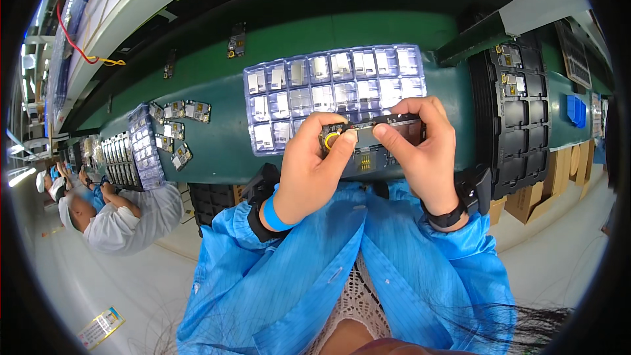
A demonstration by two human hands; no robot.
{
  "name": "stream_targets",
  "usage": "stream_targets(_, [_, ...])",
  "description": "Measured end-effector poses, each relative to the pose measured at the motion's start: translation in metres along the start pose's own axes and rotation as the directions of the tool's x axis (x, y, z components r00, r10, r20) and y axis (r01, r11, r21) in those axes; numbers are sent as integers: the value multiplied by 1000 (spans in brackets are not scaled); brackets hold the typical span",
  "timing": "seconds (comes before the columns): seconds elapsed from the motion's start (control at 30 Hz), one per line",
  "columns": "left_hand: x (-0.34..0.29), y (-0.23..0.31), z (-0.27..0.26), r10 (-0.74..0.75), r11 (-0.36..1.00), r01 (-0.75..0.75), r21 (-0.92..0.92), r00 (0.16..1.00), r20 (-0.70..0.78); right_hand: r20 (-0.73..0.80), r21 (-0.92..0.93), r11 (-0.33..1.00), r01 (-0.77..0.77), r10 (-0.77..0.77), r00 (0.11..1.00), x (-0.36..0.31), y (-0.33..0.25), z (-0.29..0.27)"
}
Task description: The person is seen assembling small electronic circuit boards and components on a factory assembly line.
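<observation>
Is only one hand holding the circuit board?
No, the left hand and the right hand both grip the circuit board.

A blue coat [289,283], pale lace top [360,306], blue wristband [272,215] and black straps [447,217] are worn.

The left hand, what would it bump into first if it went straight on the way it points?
The left hand would meet the circuit board first, since it is already gripping it. Beyond that in the picture comes the see-through tray, though the depth between them is unclear.
</observation>
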State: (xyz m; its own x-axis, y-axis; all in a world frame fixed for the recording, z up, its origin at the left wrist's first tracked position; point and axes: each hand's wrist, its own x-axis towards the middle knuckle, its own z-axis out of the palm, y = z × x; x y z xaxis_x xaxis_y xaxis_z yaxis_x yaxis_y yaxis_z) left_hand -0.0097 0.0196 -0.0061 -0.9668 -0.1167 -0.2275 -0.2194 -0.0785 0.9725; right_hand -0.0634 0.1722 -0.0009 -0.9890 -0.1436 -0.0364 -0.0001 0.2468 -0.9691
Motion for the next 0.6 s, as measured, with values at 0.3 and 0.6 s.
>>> stream_targets(0.3, [16, 1, 8, -54, 990, 60, -124, 997, 48, 78, -6, 997, -74, 75, 994, 2, 16, -14])
stream_targets(0.6, [29, -5, 15, -199, 979, 203, -2, 962, 187, 38, -92, 990, -103, 107, 994, 3, 16, -30])
